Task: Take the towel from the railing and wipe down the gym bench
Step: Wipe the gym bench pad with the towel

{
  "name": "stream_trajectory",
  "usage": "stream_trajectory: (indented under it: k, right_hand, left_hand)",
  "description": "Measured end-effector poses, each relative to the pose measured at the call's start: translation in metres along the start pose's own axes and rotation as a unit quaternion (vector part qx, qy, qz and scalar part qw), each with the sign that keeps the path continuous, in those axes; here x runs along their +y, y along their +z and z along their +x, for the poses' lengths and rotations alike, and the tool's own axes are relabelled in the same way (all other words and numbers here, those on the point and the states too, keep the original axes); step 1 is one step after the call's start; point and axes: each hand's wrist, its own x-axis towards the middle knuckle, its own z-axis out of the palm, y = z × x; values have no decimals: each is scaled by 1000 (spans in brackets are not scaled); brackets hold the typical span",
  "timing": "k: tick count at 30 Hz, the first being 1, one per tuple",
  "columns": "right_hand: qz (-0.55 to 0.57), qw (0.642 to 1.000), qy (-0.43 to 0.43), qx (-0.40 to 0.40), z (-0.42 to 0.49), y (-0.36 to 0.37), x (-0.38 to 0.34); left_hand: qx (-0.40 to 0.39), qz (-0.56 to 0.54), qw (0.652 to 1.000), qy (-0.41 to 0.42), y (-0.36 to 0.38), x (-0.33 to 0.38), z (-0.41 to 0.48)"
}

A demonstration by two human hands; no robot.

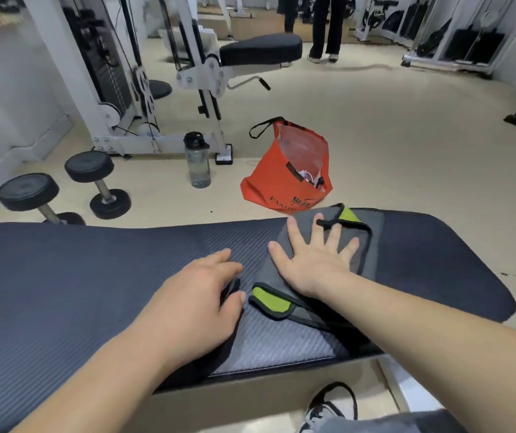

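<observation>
Bare forearms; grey trousers (384, 423); black-and-white sneaker (328, 407).

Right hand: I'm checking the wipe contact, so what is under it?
The right hand lies flat, fingers spread, on the grey towel spread over the bench. The towel and bench directly beneath the palm are covered.

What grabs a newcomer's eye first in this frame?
Two bare hands on the dark gym bench in the foreground: the right hand is spread flat on a grey towel with lime-green patches, and the left hand rests beside it at the towel's near edge. Behind the bench, a bright orange bag stands on the floor, with a water bottle and two dumbbells to its left.
</observation>
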Motion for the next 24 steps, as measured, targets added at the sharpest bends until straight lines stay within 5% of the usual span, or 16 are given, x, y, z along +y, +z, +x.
stream_trajectory:
  k: [5, 9, 12, 18, 24]
  right_hand:
    - [-76, 975, -205, -24, -52, 29, -89]
    - [-86, 948, -300, -55, -56, 27, -93]
    - [-67, 960, -268, -53, -26, 7, -71]
    - [-20, 997, -74, -4, 13, -8, -30]
    - [-14, 998, -56, -3, 20, -2, -79]
  left_hand:
    - [18, 16, 999, -28, -20, -29, -24]
    - [11, 43, 998, -41, -33, -41, -30]
    - [-10, 45, 998, -44, -43, -48, -32]
    - [-56, 58, 995, -65, -67, -74, -38]
    - [5, 89, 990, -110, -67, -130, -58]
